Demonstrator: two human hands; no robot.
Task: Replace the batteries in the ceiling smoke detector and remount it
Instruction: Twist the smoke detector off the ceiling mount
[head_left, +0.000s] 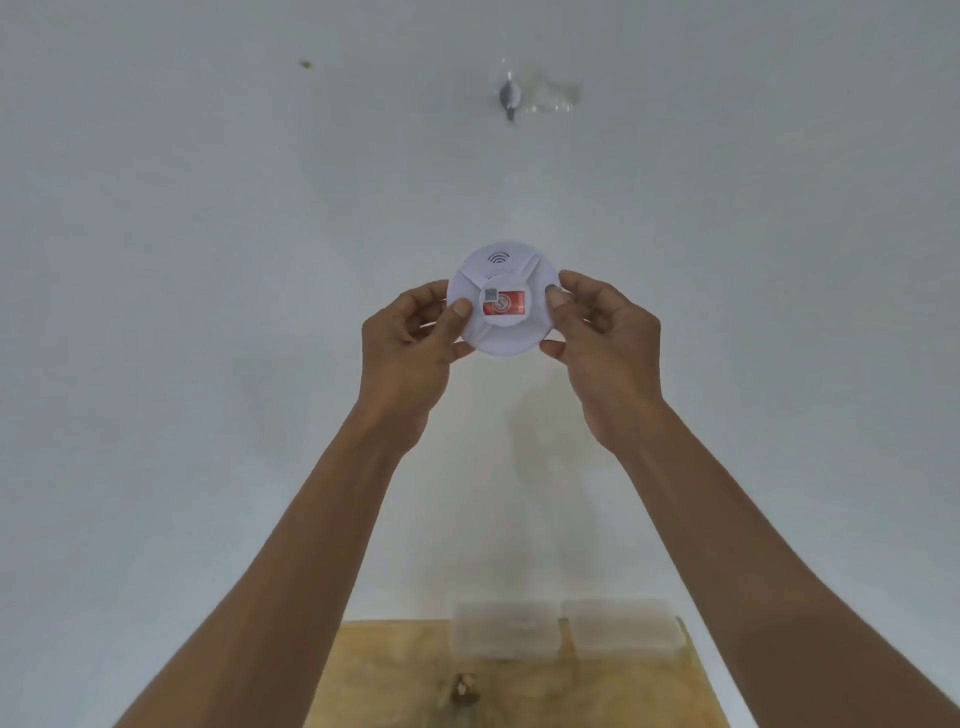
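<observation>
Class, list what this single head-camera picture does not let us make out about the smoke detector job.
- Smoke detector: its back and any battery compartment face away, and both hands cover its side rims.
- Red label: print too small and blurred.
- Ceiling fitting: too small and blurred.
- Clear boxes: contents blurred.

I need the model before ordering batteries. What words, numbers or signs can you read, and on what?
Smoke detector, upper face: a curved-waves sign, no words.
Red and grey sticker at its centre: round emblem, print too blurred to read.
No readable words or numbers anywhere else.
</observation>
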